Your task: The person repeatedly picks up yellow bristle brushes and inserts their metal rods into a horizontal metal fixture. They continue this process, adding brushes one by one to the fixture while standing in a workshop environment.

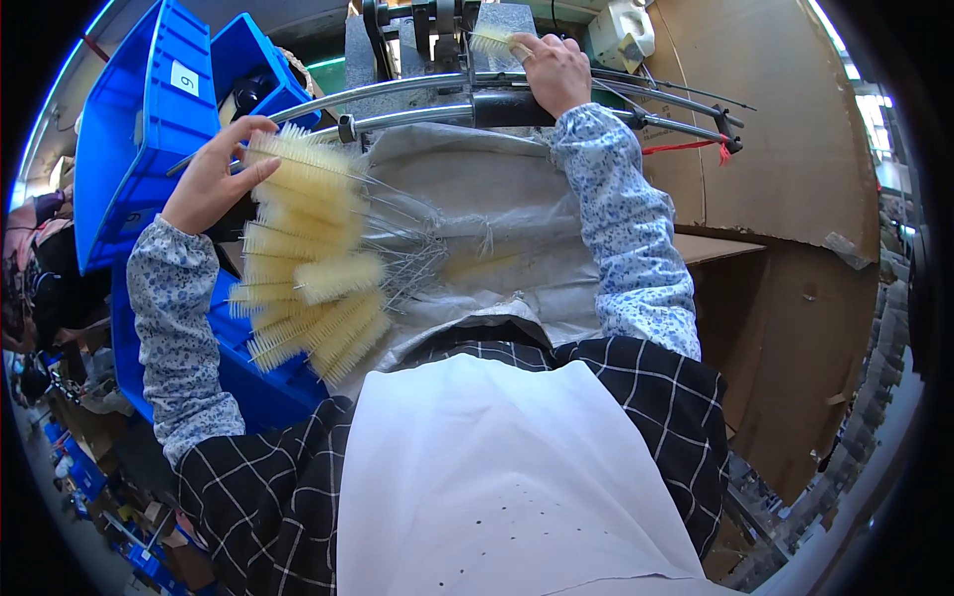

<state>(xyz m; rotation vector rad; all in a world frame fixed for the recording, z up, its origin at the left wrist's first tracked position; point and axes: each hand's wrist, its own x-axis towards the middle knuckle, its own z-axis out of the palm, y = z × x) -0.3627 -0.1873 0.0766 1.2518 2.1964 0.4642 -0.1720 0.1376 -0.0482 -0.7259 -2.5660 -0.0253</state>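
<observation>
A heap of pale yellow bristle brushes (323, 223) with thin twisted wire stems (412, 260) lies on the left of a grey plastic sheet. My left hand (214, 177) is at the far-left end of the heap, thumb and fingers apart beside the uppermost bristles. At the far side, my right hand (558, 74) is closed on another wire brush (493, 40), whose bristle end points left over the machine. The stem of that brush is mostly hidden by my fingers.
A metal machine (422, 40) with curved steel rails (397, 91) stands ahead. Blue plastic crates (149, 119) are at the left. Rods with a red ribbon (691, 147) stick out at the right, before large cardboard sheets (775, 119). A white jug (624, 32) stands at the back.
</observation>
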